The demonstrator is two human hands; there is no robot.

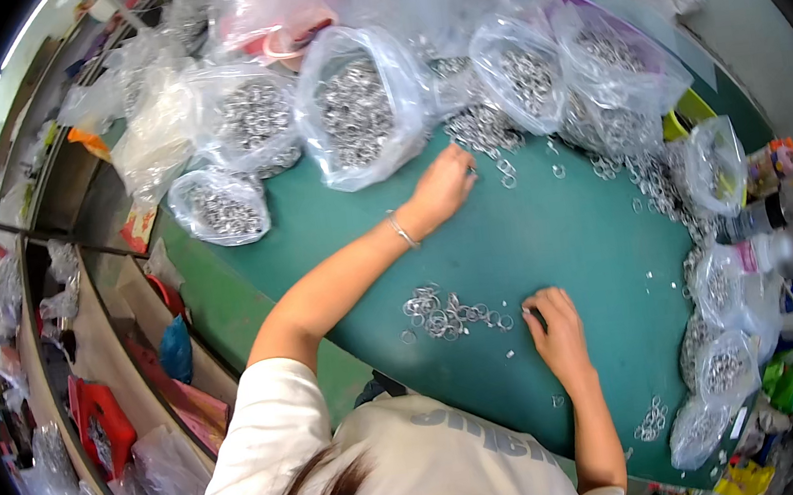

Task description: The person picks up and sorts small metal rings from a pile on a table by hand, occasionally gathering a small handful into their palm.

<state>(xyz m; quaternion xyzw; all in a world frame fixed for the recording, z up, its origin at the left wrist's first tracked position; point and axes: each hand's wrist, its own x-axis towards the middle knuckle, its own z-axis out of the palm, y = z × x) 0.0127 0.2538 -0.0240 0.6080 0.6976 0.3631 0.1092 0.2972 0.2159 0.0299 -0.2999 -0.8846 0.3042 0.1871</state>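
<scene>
My left hand (446,185) reaches to the far side of the table, its fingers drawn together beside a heap of silvery metal rings (485,128). A small dark bit shows at its fingertips, too small to name. Nearer to me, my right hand (556,329) rests low over the green tabletop (514,244). Its fingers are bent, with the thumb apart from the index finger, and nothing can be made out between them. Just left of it lies a loose cluster of metal rings (451,316), some linked or overlapping.
Clear plastic bags full of rings line the far edge, including a large bag (351,106) and a small one (221,209). More bags (726,366) and a ring pile (659,188) run down the right side. Shelves (86,351) stand at the left.
</scene>
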